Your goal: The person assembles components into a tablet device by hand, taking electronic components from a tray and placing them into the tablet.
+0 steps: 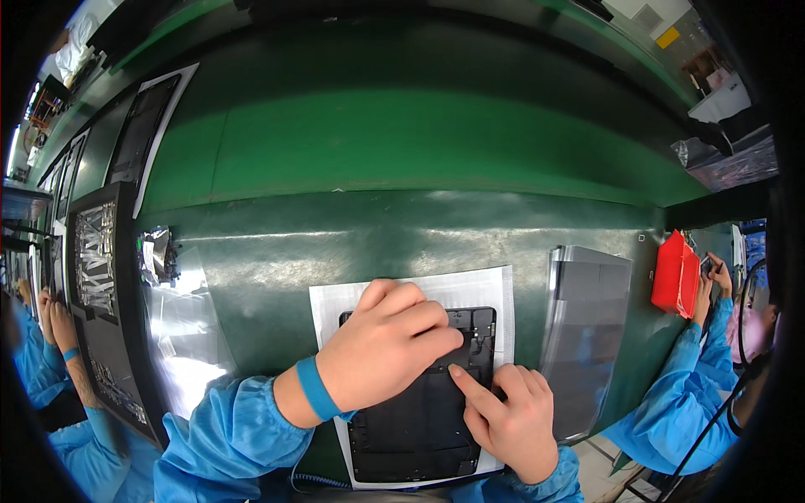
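Note:
A flat black tablet-like device [407, 440], its inner parts showing along the top, lies on a white padded sheet [495, 287] in front of me. My left hand [373, 344], with a blue wristband [316, 390], reaches across its upper part. Those fingers are closed, their tips at small parts near the upper right; what they hold, if anything, is hidden. My right hand [513, 415] is at the device's right side. Its index finger is stretched out, the tip at the device's surface just below my left fingertips, and the thumb is apart from the other fingers.
Left of the sheet are clear plastic film [184, 327], a small bag of dark parts [157, 256] and a black compartment tray [126, 335]. Clear-and-grey film sheets [587, 327] lie to the right. Beyond are a red box [675, 275] and a co-worker's blue sleeve [671, 402].

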The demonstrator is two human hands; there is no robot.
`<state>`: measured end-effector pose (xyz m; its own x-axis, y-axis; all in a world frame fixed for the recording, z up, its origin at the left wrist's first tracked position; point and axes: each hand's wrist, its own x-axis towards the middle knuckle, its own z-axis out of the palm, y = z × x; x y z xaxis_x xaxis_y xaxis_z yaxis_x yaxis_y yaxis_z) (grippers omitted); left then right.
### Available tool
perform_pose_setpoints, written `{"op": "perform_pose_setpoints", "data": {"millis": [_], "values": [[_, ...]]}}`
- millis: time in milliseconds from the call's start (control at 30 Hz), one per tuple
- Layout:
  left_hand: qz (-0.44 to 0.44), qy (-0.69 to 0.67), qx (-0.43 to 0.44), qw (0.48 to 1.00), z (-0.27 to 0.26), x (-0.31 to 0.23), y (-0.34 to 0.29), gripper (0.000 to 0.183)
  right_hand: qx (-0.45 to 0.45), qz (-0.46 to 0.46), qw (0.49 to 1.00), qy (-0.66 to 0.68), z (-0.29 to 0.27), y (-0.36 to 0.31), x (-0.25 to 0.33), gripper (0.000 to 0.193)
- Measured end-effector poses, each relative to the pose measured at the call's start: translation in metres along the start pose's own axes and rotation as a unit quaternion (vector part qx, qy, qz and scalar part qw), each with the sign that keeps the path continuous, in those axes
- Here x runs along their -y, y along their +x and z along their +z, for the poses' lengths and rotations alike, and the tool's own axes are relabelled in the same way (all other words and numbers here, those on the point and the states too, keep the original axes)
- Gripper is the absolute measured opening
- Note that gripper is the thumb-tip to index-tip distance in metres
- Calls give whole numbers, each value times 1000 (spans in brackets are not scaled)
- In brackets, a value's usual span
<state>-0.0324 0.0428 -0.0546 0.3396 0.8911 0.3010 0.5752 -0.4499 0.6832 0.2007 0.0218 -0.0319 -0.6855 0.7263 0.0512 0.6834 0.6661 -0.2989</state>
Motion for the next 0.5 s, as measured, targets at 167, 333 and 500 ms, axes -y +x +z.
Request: {"op": "perform_pose_setpoints", "data": {"millis": [167,333,500], "values": [[51,89,15,995,4,-1,-4,24,-15,14,1000,16,3,4,0,50],[84,182,-8,980,7,0,-6,28,-28,8,1000,-1,4,5,1,49],[91,230,-2,969,2,-1,-6,28,-36,23,999,-24,4,4,7,53]]}}
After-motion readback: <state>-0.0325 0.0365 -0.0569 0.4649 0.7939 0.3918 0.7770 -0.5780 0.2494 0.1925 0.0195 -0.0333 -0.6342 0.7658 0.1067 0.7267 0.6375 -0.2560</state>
